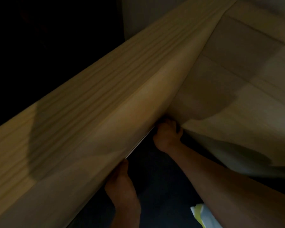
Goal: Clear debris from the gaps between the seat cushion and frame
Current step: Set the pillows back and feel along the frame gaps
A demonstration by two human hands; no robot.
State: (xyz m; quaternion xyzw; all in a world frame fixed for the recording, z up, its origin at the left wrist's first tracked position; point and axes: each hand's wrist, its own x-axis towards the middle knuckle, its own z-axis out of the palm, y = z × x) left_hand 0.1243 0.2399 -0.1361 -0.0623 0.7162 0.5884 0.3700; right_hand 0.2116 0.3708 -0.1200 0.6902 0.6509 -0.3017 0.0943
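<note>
The landmark here is the gap (pixel 163 124), the dark crease where the seat cushion (pixel 229 89) meets the padded side of the frame (pixel 105 116). Everything is arranged around opening it. The right hand (pixel 167 135) sits at the near end of the gap, at the cushion's front corner, with its fingers (pixel 173 125) curled up and tucked under the cushion's edge; they look closed on the fabric there, probably to pull the corner away from the frame so the crease widens. How far they reach in is hidden by the cushion.

The left hand (pixel 120 176) lies nearer the camera than the gap, along the lower edge of the frame's padded side. Its fingers (pixel 124 163) point up and press against or slip behind that edge, where a thin pale strip (pixel 138 143) shows. Whether they grip anything cannot be told, since the tips are covered; the pose suggests bracing or pushing the frame side outward, opposite to the right hand's pull.

No debris can be seen: the picture is dim and blurred, and the crease is in deep shadow. If there are crumbs, they would lie inside the gap, beyond the right hand.

A pale yellow-and-white object (pixel 202 216) shows below the right forearm, well away from the gap; what it is cannot be made out
</note>
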